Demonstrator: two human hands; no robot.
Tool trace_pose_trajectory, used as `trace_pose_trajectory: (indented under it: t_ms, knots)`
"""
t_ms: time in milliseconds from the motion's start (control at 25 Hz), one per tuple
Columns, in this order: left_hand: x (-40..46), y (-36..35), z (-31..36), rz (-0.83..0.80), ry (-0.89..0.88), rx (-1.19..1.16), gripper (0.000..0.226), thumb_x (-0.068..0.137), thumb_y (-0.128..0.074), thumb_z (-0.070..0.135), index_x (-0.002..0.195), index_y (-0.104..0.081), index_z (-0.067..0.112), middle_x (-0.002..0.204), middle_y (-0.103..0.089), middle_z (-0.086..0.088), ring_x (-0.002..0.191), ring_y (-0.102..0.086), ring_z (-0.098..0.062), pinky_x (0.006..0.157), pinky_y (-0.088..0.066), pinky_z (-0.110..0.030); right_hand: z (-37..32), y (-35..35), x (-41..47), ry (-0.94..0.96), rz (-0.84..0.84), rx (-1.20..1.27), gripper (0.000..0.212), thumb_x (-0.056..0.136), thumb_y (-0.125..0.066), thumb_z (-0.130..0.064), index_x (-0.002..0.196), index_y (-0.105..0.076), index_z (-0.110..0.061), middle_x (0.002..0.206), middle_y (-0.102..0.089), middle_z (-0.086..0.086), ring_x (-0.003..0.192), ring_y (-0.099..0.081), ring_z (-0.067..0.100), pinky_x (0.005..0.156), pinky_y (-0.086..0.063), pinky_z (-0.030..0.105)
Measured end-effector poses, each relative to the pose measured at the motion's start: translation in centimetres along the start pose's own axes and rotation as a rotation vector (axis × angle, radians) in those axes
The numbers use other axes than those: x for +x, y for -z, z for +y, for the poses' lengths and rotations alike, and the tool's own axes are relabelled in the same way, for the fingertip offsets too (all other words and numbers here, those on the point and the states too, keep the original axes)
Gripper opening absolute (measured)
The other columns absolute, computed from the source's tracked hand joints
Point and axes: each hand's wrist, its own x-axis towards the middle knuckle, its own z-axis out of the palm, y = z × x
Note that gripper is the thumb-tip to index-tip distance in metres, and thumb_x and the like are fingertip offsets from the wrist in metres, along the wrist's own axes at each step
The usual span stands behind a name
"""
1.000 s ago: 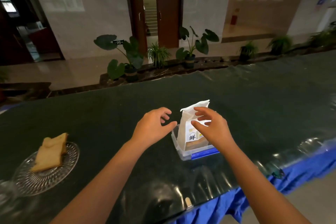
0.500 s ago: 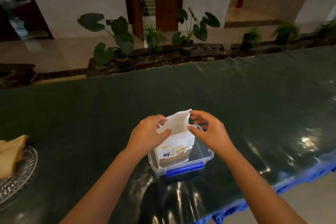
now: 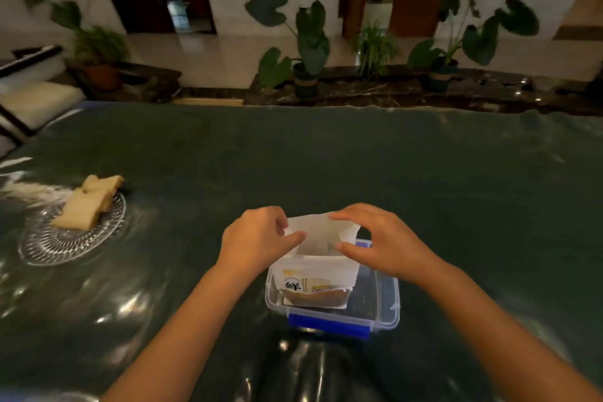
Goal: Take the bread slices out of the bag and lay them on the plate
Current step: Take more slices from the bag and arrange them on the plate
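Note:
A white bread bag (image 3: 318,266) with a printed label stands upright inside a clear plastic box (image 3: 381,303) with a blue clip, near the table's front. My left hand (image 3: 257,240) pinches the left side of the bag's top edge. My right hand (image 3: 380,240) pinches the right side of that edge, and the mouth is spread between them. Brown bread shows through the bag's lower window. At the left, a clear glass plate (image 3: 49,245) carries two bread slices (image 3: 88,204), one leaning on the other.
The table (image 3: 359,166) has a dark green glossy cover that reflects light near the front. Potted plants (image 3: 305,46) line a ledge beyond the far edge. A cushioned seat (image 3: 36,101) stands at the far left.
Both hands closed on the bag's top edge and spread it apart. The view swung left, so the plate with the slices came back into sight.

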Motion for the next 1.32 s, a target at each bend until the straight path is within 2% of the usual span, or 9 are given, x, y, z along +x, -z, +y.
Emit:
trace_pose_trajectory:
  t_ms: [120,360,560,680,880,1040,1120,1200,1320]
  knots:
    - [0.1,-1.7,1.3,0.036,0.089,0.118,0.033,0.067,-0.063,0.058,0.075,-0.052,0.028,0.076,-0.065,0.008,0.069,-0.059,-0.014,0.053,-0.039,-0.027,1.0,-0.2,0.8,0.127,-0.127,-0.149,0.044,0.081,-0.055,-0.047,0.122,-0.052,-0.033,0.127,-0.056,-0.011,0.116,-0.048,0.006,0.094,-0.037,0.022]
    - [0.4,-3.2,1.3,0.185,0.074,0.051,0.025,0.073,-0.067,0.025,0.071,-0.042,0.025,0.068,-0.064,0.002,0.06,-0.057,-0.021,0.043,-0.03,-0.025,2.7,0.4,0.8,0.242,-0.188,-0.278,0.046,0.085,-0.042,-0.054,0.123,-0.051,-0.031,0.123,-0.06,-0.009,0.116,-0.049,0.009,0.099,-0.035,0.027]
    - [-0.4,-2.4,-1.0,0.25,0.17,-0.143,0.016,0.071,-0.067,0.01,0.07,-0.054,0.019,0.061,-0.061,0.001,0.059,-0.059,-0.02,0.049,-0.044,-0.031,3.4,1.7,-0.5,0.261,-0.211,-0.341,0.052,0.083,-0.028,-0.058,0.115,-0.059,-0.031,0.108,-0.069,-0.006,0.104,-0.059,0.01,0.106,-0.027,0.025]
    - [-0.9,-2.0,-1.7,0.237,0.202,-0.232,0.019,0.07,-0.067,0.006,0.066,-0.057,0.022,0.06,-0.064,0.001,0.058,-0.061,-0.013,0.045,-0.042,-0.014,3.6,2.3,-1.5,0.264,-0.246,-0.431,0.043,0.085,-0.035,-0.051,0.105,-0.065,-0.027,0.092,-0.073,-0.005,0.087,-0.066,0.01,0.107,-0.034,0.03]
    - [-1.8,-2.0,-1.5,0.163,0.151,-0.311,0.016,0.072,-0.068,0.008,0.065,-0.064,0.022,0.059,-0.066,0.005,0.059,-0.061,-0.005,0.049,-0.046,-0.009,1.0,2.2,-0.9,0.27,-0.246,-0.541,0.038,0.086,-0.037,-0.04,0.091,-0.069,-0.021,0.071,-0.073,-0.001,0.065,-0.066,0.017,0.085,-0.054,0.033]
    - [-2.4,-1.7,-1.9,0.136,0.125,-0.311,0.013,0.074,-0.068,0.01,0.067,-0.065,0.021,0.061,-0.066,0.005,0.059,-0.061,-0.006,0.053,-0.052,-0.017,-2.9,1.1,1.9,0.207,-0.17,-0.342,0.021,0.084,-0.052,-0.024,0.1,-0.066,-0.02,0.086,-0.07,-0.002,0.076,-0.065,0.017,0.065,-0.055,0.031]
    - [-2.8,-1.7,-2.1,0.124,0.111,-0.308,0.01,0.075,-0.068,0.012,0.07,-0.066,0.021,0.063,-0.066,0.005,0.058,-0.062,-0.007,0.053,-0.054,-0.022,-4.3,-0.4,4.1,0.042,-0.322,-0.25,0.027,0.084,-0.055,-0.023,0.11,-0.06,-0.025,0.1,-0.065,-0.004,0.091,-0.062,0.017,0.075,-0.053,0.032]
    - [-3.2,-1.8,-2.1,0.125,0.088,-0.296,0.009,0.077,-0.068,0.012,0.072,-0.066,0.019,0.063,-0.065,0.005,0.058,-0.061,-0.007,0.054,-0.053,-0.022,-5.0,-2.7,5.7,-0.1,-0.614,-0.352,0.03,0.085,-0.056,-0.025,0.115,-0.058,-0.021,0.11,-0.062,0.001,0.099,-0.059,0.022,0.084,-0.05,0.034]
    - [-3.9,-1.7,-2.6,0.101,0.06,-0.29,0.008,0.076,-0.068,0.011,0.074,-0.066,0.018,0.065,-0.066,0.004,0.06,-0.061,-0.007,0.057,-0.054,-0.024,-4.1,-5.6,5.6,-0.153,-0.825,-0.521,0.035,0.086,-0.055,-0.017,0.12,-0.052,-0.01,0.121,-0.058,0.013,0.109,-0.055,0.03,0.087,-0.044,0.036]
